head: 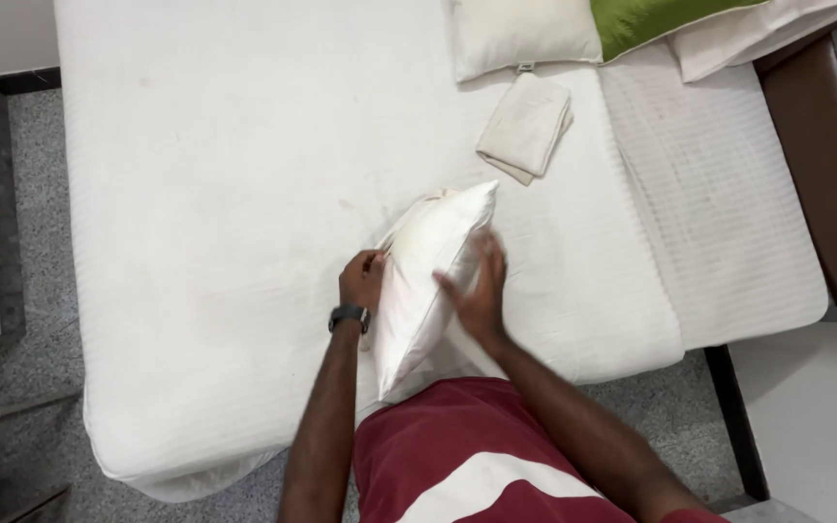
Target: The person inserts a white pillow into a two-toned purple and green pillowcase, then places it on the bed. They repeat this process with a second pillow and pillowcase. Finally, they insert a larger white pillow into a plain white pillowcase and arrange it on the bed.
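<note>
Left hand (361,279) grips the edge of the white rectangular fabric pillow (428,281); right hand (479,291), fingers spread open, presses flat against its side.

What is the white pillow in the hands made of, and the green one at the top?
The white pillow looks like soft matte cloth, probably cotton: it creases and bulges. The green pillow looks smoother, perhaps satin-like, with a slight sheen. Its stuffing is hidden.

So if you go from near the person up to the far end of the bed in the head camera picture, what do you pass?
Left hand and right hand on the white pillow → folded cream cloth → cream cushion beside the green cushion.
</note>
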